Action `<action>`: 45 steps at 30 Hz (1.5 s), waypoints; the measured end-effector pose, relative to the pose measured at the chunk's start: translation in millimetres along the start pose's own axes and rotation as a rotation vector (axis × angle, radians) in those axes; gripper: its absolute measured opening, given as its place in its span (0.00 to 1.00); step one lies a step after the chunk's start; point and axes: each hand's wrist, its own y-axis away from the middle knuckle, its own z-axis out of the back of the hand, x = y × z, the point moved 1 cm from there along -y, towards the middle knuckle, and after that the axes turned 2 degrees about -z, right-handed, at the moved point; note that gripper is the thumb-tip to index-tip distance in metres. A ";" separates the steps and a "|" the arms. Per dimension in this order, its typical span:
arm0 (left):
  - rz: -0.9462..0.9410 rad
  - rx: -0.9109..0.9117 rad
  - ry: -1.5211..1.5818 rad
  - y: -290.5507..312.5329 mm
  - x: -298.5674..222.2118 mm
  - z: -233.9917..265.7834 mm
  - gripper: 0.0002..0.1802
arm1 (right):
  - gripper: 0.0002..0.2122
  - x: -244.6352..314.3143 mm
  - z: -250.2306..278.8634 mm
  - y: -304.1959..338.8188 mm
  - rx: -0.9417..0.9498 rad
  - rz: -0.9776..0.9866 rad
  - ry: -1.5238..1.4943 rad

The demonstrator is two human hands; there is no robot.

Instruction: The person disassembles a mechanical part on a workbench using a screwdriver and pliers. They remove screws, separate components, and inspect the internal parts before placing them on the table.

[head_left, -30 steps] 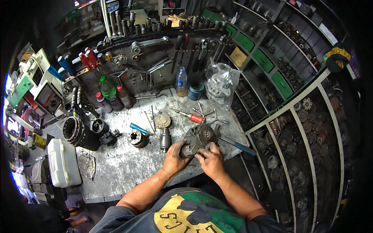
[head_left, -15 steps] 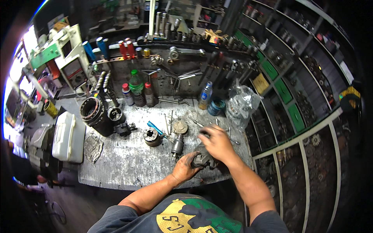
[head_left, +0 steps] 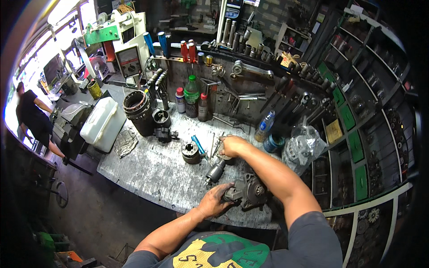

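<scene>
My left hand (head_left: pixel 214 201) is wrapped round the narrow end of a dark, greasy metal housing (head_left: pixel 256 189), probably from a starter motor, at the bench's near edge. The housing's round opening faces up, showing a toothed centre. Farther off, my right hand (head_left: pixel 232 146) has its fingers closed round the disc-shaped far end of a shaft assembly with a grey metal cylinder (head_left: pixel 216 170). That assembly lies slanted on the bench, its thin tip toward me. Just left of it stand a short round metal part with holes (head_left: pixel 191 154) and a blue-handled tool (head_left: pixel 197 144).
On the worn metal bench (head_left: pixel 147 178) stand a large dark cylinder (head_left: pixel 137 111), a white plastic case (head_left: pixel 103 124), several bottles (head_left: pixel 192 96) and a clear plastic bag (head_left: pixel 304 145). Wrenches hang behind. Shelves (head_left: pixel 355 145) rise at right. Another person (head_left: pixel 35 116) walks at far left.
My right hand has left the housing and reached away to the shaft assembly, which is now more slanted. My left hand keeps the housing. The view has swung left, bringing another person in.
</scene>
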 end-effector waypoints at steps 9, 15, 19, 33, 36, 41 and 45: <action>0.017 0.068 -0.056 -3.4 -2.4 3.4 0.44 | 0.70 25.7 -50.7 282.0 -0.207 -0.272 -0.372; -0.040 0.083 -0.128 -10.3 -12.6 13.8 0.43 | 0.69 18.5 -96.0 272.6 -0.591 -0.217 -0.525; -0.026 0.120 -0.125 -16.2 -33.9 18.8 0.41 | 0.66 12.6 -99.3 280.3 -0.692 -0.139 -0.646; -0.230 0.008 -0.070 36.7 7.6 16.5 0.49 | 0.71 74.0 -123.9 290.8 -0.593 -0.219 -0.404; -0.144 0.095 -0.064 51.0 15.4 5.2 0.46 | 0.76 65.6 -143.3 290.9 -0.729 -0.140 -0.516; -0.210 0.097 -0.112 49.5 24.7 -10.5 0.50 | 0.22 -31.9 -165.7 302.0 -0.928 0.144 -0.659; -0.229 0.026 -0.127 49.8 29.8 -18.2 0.50 | 0.32 -73.1 -216.9 331.1 -0.345 -0.525 -0.451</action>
